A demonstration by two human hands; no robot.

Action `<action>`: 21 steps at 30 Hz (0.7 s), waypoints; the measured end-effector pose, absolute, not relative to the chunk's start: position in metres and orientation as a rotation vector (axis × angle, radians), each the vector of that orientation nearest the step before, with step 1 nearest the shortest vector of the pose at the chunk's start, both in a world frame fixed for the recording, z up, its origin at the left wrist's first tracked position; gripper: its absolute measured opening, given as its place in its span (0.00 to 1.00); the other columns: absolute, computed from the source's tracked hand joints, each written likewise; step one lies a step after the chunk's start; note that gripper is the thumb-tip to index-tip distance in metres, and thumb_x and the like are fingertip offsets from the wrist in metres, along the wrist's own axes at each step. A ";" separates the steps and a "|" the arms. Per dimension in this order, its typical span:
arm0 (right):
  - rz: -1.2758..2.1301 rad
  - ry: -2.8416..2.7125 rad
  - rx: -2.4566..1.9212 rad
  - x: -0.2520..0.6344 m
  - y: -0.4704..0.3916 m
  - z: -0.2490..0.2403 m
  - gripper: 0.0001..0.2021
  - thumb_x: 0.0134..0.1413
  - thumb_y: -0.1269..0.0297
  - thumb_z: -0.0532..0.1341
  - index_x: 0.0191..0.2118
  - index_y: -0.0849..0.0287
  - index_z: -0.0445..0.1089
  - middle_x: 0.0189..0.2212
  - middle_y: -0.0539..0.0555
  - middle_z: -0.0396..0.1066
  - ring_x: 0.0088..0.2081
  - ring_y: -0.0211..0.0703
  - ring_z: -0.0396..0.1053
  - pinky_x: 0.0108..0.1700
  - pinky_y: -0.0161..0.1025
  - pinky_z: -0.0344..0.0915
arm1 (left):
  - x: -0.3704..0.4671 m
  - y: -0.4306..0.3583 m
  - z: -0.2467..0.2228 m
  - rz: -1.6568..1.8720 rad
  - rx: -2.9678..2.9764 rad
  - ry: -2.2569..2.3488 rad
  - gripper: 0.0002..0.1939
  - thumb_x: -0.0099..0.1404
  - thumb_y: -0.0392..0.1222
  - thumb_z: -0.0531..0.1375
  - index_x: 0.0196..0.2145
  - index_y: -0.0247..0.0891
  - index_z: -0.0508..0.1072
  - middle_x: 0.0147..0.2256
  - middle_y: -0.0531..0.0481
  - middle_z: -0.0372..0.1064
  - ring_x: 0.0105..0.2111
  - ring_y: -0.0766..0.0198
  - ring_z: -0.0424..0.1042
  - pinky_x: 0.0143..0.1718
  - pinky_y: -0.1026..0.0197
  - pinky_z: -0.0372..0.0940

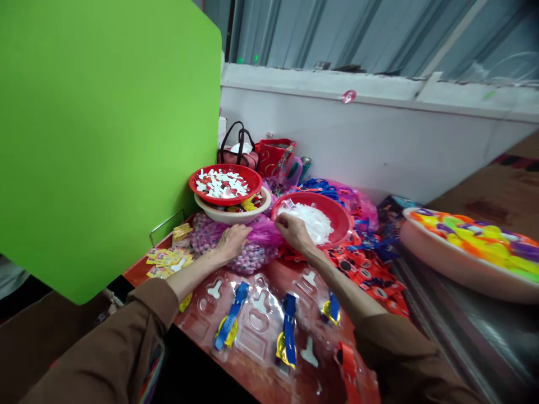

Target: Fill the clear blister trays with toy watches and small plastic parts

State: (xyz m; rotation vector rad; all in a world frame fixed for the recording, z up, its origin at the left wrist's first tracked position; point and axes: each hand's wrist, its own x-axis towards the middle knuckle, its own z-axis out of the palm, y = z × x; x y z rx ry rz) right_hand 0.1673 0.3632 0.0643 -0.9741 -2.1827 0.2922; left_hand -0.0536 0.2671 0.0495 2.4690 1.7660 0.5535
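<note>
A pink plastic bag (266, 232) full of small round purple-and-white pieces lies across the back of the work surface. My left hand (234, 241) is closed on its left side, and my right hand (293, 229) pinches the gathered plastic at the right. Nearer to me, clear moulded trays (252, 335) hold white T-shaped pieces (309, 352) and blue straps (289, 322) with gold round parts. Right beside my right hand stands a red basin (343, 220) of white thin pieces. Behind my left hand, a red bowl (193, 184) of white pieces is stacked on a cream bowl (210, 213).
A large green panel (109, 123) stands close on the left. Yellow printed cards (166, 259) lie beside the bag. Red strap pieces (370, 275) are heaped at the right, near a big tub (455, 264) of colourful parts. Bags (275, 154) stand against the white wall (379, 140).
</note>
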 end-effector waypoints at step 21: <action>0.022 -2.721 -1.013 0.133 0.369 0.046 0.15 0.61 0.76 0.49 0.36 0.62 0.74 0.34 0.60 0.76 0.34 0.45 0.69 0.39 0.40 0.66 | -0.054 0.241 0.056 0.320 2.666 1.444 0.10 0.71 0.39 0.58 0.47 0.37 0.77 0.46 0.44 0.75 0.46 0.54 0.66 0.45 0.56 0.63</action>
